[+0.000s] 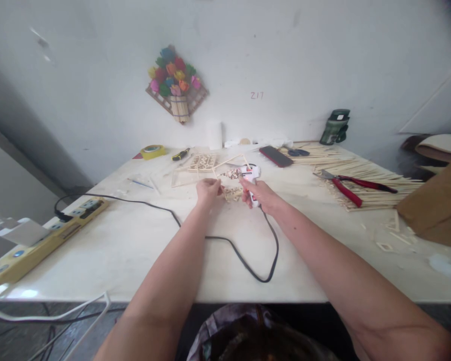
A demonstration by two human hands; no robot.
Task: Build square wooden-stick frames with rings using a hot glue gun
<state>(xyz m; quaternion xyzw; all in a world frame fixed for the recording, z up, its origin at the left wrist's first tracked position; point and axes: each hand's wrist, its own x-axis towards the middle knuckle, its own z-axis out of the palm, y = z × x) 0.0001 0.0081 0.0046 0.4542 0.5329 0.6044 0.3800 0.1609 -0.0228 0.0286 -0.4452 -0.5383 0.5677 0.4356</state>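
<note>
My right hand [261, 194] is wrapped round the handle of a white hot glue gun [253, 172], its nozzle aimed left toward my other hand. My left hand [209, 191] is closed in a pinch at the near corner of a thin wooden stick frame [230, 161], which slants up behind the fingers. Whether a smaller piece is also between those fingertips is too small to tell. Beneath the gun's nozzle lies a small heap of short cut stick pieces [233, 194]. A black cord [244, 260] runs from the gun's handle and loops across the table.
A yellow power strip [47, 245] lies at left. Behind my hands are a latticed stick panel [202, 162], yellow tape [152, 152], a box cutter [181, 154] and a phone [275, 156]. Red-handled pliers [348, 188] rest on many sticks [383, 198] beside a cardboard box [436, 205].
</note>
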